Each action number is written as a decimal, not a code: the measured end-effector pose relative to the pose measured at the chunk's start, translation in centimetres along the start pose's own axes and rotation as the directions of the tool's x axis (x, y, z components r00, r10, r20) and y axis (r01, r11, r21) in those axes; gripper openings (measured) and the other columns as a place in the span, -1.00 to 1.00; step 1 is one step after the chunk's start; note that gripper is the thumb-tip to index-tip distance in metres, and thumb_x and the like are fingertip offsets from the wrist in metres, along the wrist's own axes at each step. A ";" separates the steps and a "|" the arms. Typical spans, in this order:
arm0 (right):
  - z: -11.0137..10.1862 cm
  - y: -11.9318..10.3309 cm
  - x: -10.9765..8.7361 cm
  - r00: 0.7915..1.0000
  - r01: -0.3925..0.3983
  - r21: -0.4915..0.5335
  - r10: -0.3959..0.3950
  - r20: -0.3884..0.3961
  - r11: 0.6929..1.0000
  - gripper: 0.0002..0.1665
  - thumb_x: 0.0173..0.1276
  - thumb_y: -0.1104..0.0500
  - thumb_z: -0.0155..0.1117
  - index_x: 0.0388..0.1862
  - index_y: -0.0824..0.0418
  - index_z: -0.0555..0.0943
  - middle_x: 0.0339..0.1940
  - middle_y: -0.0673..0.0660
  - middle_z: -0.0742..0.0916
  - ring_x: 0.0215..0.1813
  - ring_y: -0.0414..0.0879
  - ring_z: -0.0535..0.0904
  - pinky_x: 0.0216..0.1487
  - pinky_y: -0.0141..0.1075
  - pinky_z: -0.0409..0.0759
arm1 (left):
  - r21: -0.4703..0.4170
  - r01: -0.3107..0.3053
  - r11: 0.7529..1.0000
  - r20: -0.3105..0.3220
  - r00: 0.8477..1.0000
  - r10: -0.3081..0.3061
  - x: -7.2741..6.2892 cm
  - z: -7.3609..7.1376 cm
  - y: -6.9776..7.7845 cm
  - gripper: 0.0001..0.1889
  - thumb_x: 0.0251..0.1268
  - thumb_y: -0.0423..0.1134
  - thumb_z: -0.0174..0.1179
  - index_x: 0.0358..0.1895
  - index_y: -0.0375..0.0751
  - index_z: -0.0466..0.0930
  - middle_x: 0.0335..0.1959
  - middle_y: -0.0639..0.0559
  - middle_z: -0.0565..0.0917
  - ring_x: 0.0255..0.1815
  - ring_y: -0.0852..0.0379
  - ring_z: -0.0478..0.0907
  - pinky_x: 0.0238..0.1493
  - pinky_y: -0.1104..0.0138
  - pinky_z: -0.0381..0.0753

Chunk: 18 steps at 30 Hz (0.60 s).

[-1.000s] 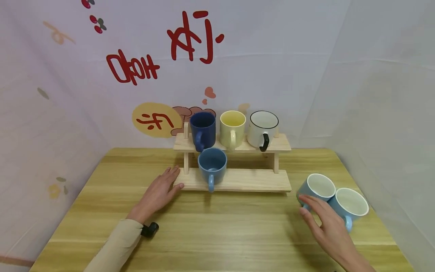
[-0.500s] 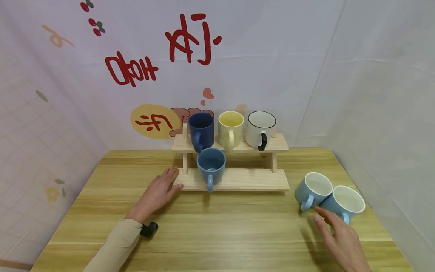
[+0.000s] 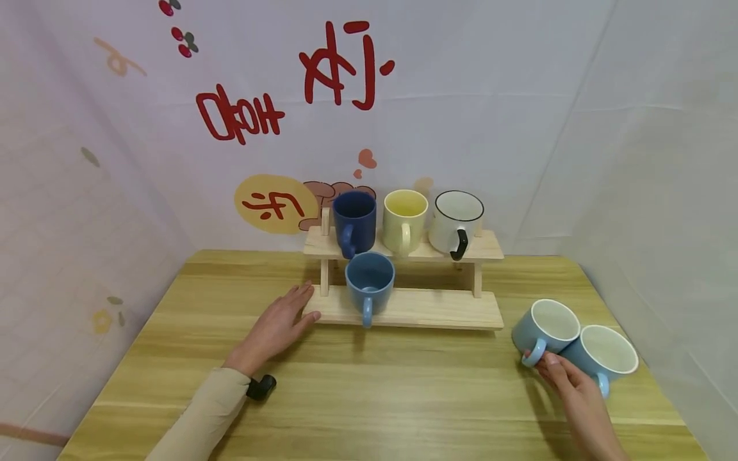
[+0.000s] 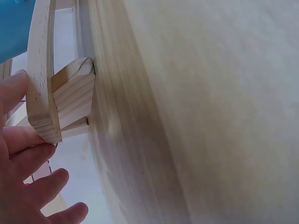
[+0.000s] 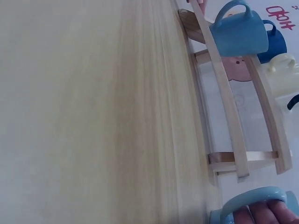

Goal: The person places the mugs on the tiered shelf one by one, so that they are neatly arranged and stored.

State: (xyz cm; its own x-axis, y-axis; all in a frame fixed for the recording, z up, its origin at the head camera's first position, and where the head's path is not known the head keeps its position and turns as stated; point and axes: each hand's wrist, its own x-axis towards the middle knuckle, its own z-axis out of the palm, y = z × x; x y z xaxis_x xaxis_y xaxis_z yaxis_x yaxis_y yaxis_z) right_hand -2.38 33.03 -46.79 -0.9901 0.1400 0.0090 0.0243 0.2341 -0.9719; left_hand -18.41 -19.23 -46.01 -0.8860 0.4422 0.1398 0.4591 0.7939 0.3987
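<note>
In the head view, my right hand [image 3: 576, 394] holds the handle of a light blue mug [image 3: 527, 330] with a white inside, standing on the table at the right. The right wrist view shows fingers [image 5: 266, 212] inside the handle's loop. A second light blue mug [image 3: 608, 349] stands close beside it. My left hand [image 3: 277, 330] rests at the left end of a two-tier wooden rack [image 3: 438, 307], fingers extended. In the left wrist view its thumb and index finger lie at the lower board's corner, other fingers spread.
On the rack's top board stand a dark blue mug [image 3: 357, 224], a yellow mug [image 3: 398, 237] and a white mug [image 3: 448, 230] with a black rim and handle. A blue mug [image 3: 366, 282] stands on the lower board. Fabric walls [image 3: 461, 141] surround the wooden table [image 3: 392, 397].
My right hand drew back from the nearer light blue mug, then reached in again and took hold of its handle. The left hand stayed on the rack; the head view shifted slightly.
</note>
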 end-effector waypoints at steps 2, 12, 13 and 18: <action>0.2 -0.1 0.3 1.000 -0.003 0.012 0.003 -0.006 1.000 -0.35 0.75 0.04 -0.11 0.38 0.65 0.37 0.09 -0.17 0.77 0.15 -0.48 0.61 0.11 -0.64 0.51 | -0.004 0.003 1.000 0.003 1.000 -0.003 0.0 -0.1 0.0 -0.28 0.58 0.04 0.16 0.54 -0.43 0.27 0.57 -0.30 0.29 0.55 -0.38 0.22 0.42 -0.28 0.30; 1.4 -0.1 1.6 0.995 0.001 -0.026 -0.004 -0.104 1.000 -0.45 0.72 0.02 0.00 0.18 0.54 0.57 -0.12 -0.10 0.84 0.03 -0.49 0.66 0.10 -0.67 0.38 | -0.013 0.015 1.000 0.006 1.000 -0.015 0.2 -0.1 0.2 -0.27 0.59 0.06 0.14 0.56 -0.41 0.25 0.58 -0.29 0.27 0.57 -0.35 0.20 0.45 -0.26 0.27; 1.5 -0.1 1.7 0.992 0.002 -0.062 -0.010 -0.125 0.998 -0.44 0.72 0.02 -0.01 0.16 0.55 0.57 -0.15 -0.11 0.83 0.01 -0.51 0.66 0.09 -0.67 0.38 | -0.015 0.017 1.000 0.008 1.000 -0.017 0.2 -0.1 0.2 -0.26 0.59 0.06 0.14 0.56 -0.41 0.25 0.58 -0.29 0.27 0.57 -0.35 0.20 0.45 -0.25 0.27; 2.0 0.3 1.6 0.978 0.007 -0.143 -0.037 -0.206 0.990 -0.44 0.72 0.03 -0.03 0.09 0.57 0.57 -0.28 -0.16 0.81 -0.06 -0.53 0.62 0.04 -0.67 0.39 | -0.024 0.025 0.999 0.009 1.000 -0.024 -0.1 0.0 0.1 -0.26 0.59 0.05 0.14 0.56 -0.42 0.24 0.59 -0.29 0.26 0.57 -0.35 0.20 0.46 -0.23 0.27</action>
State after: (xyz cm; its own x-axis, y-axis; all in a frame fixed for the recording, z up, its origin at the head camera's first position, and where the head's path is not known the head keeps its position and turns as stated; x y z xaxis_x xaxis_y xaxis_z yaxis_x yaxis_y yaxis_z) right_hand -4.23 31.42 -47.56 -0.9406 0.3266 0.0929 0.0369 0.3705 -0.9281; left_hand -18.27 -19.23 -45.97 -0.8963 0.4263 0.1220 0.4354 0.7943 0.4237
